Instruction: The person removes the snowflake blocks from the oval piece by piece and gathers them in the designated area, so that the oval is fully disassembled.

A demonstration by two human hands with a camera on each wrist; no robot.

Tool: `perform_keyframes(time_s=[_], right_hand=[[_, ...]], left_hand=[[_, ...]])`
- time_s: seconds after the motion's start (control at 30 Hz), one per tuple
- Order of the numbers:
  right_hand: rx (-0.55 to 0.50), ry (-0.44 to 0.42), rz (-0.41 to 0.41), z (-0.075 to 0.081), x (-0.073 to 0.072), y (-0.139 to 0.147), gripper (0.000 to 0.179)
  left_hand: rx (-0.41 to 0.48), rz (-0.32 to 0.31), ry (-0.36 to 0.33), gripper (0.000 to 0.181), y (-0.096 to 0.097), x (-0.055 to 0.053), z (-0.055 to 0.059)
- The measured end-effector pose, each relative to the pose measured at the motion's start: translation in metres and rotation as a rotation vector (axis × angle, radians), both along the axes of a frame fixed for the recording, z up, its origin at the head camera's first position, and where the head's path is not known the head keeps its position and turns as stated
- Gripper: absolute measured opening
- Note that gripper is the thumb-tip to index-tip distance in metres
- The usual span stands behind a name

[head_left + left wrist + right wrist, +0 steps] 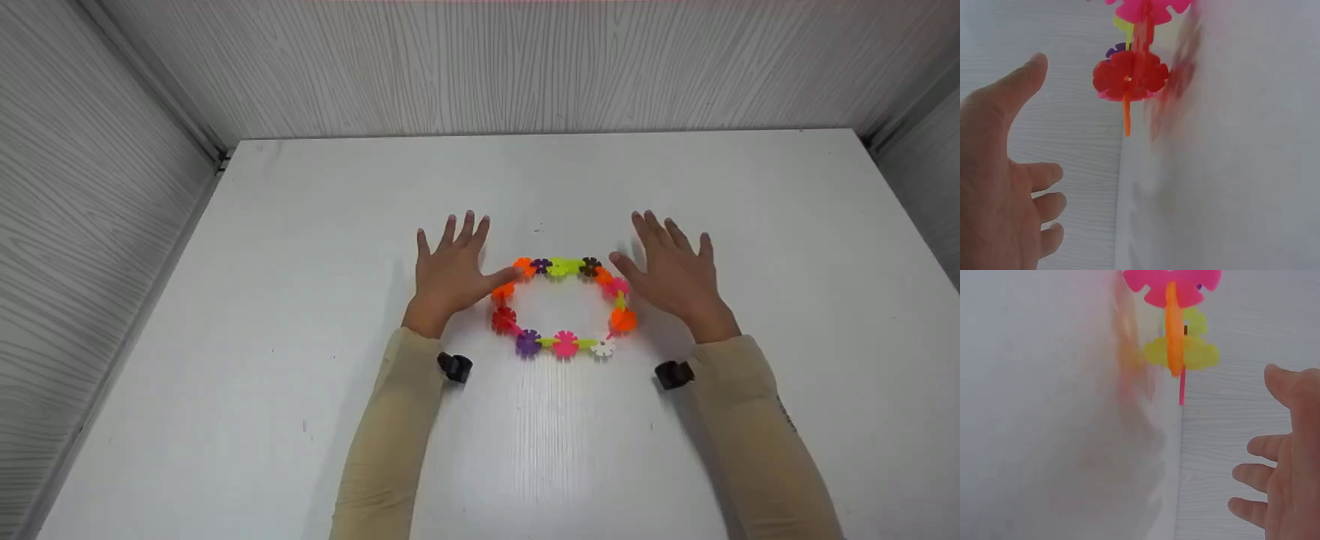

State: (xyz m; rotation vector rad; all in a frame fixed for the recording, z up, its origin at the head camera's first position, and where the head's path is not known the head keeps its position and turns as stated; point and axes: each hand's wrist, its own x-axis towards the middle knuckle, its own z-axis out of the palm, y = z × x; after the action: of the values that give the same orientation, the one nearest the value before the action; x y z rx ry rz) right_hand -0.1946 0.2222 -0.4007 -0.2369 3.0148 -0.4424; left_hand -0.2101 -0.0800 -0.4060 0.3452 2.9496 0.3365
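A closed ring of interlocking flower-shaped plastic discs [565, 344] lies on the white table between my two hands. Its pieces are orange, red, purple, pink, yellow-green, white and dark brown. On the ring's left, my left hand [452, 276] is spread with straight fingers, its thumb overlapping the orange discs in the head view. My right hand [675, 276] is spread on the other side, thumb pointing toward the pink disc [616, 288]. Both hands hold nothing. The left wrist view shows a red disc [1129, 76] beyond the thumb; the right wrist view shows an orange disc [1174, 329] crossing a yellow one.
The white tabletop [300, 300] spreads around the ring. A wood-grain panel [525, 67] rises along the back edge, with another panel [82, 225] on the left. Black wrist devices [455, 367] sit by both sleeve cuffs.
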Motion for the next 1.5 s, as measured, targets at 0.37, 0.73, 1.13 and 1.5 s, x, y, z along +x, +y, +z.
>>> perform_keyframes(time_s=[0.37,0.73,1.13,1.5], right_hand=[[-0.104,-0.055,0.11,-0.01,-0.006,-0.03,0.078],[-0.231,-0.113,0.163,-0.017,-0.003,-0.041,0.073],[-0.185,-0.156,0.14,-0.02,-0.004,-0.046,0.066],[-0.133,-0.074,0.135,-0.024,-0.001,-0.046,0.036]], left_hand=[[0.197,-0.115,-0.081,0.092,0.025,-0.002,-0.005],[0.365,-0.173,-0.155,0.086,0.032,-0.002,-0.015],[0.373,-0.2,-0.138,0.075,0.035,-0.003,-0.025],[0.312,-0.188,-0.136,0.067,0.039,-0.002,-0.026]])
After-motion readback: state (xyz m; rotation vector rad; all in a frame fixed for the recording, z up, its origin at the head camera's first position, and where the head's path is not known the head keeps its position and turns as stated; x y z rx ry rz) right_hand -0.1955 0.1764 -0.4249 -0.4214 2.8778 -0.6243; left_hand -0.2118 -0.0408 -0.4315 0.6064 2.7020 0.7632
